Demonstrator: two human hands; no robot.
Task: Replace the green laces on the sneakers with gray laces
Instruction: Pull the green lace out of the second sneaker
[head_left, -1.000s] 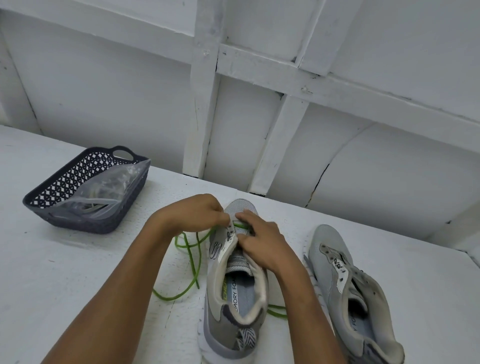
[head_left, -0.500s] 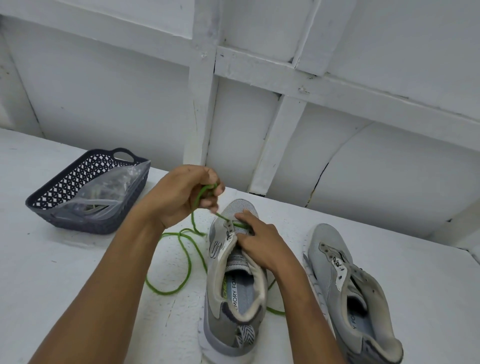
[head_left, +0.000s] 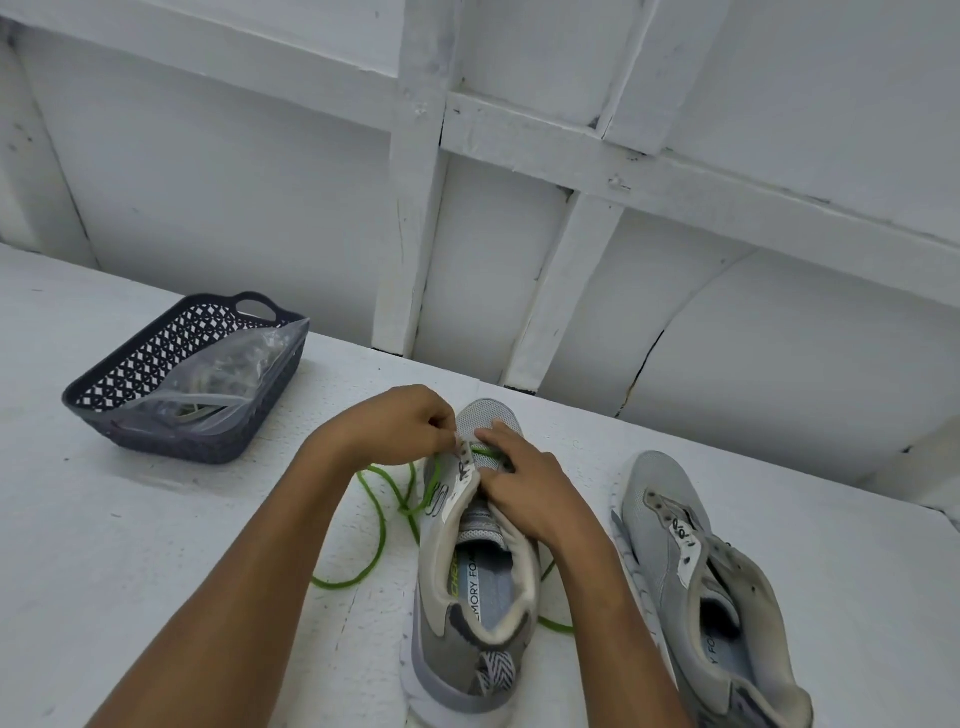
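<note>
Running through the eyelets nearest the toe, the green lace (head_left: 381, 525) crosses the throat of the gray sneaker (head_left: 470, 639) in one short bar, then spills off the shoe's left side in loose loops across the white table (head_left: 119, 582); another short stretch of it lies on the table at the shoe's right side, beside the right forearm. That sneaker stands on its sole in front of the person, heel nearest, toe pointing away toward the wall; its tongue and collar gape open. The left hand (head_left: 400, 428) reaches in from the left, wrist bent and knuckles up, fingers curled tight, their tips pinching the green lace at the left row of eyelets; the right hand (head_left: 527, 493) lies over the right side of the throat, forefinger stretched toward the toe, the other fingers curled down and gripping the sneaker's upper by the tongue. Both forearms come up bare from the lower edge. Just beside, to the right, the second sneaker (head_left: 696, 566) lies with its toe likewise away, its eyelet holes showing dark. Well apart on the left sits a dark latticed basket (head_left: 171, 444) holding a clear plastic bag (head_left: 223, 379); its contents are too blurred to name. Behind the table rises a white panelled wall (head_left: 260, 182).
</note>
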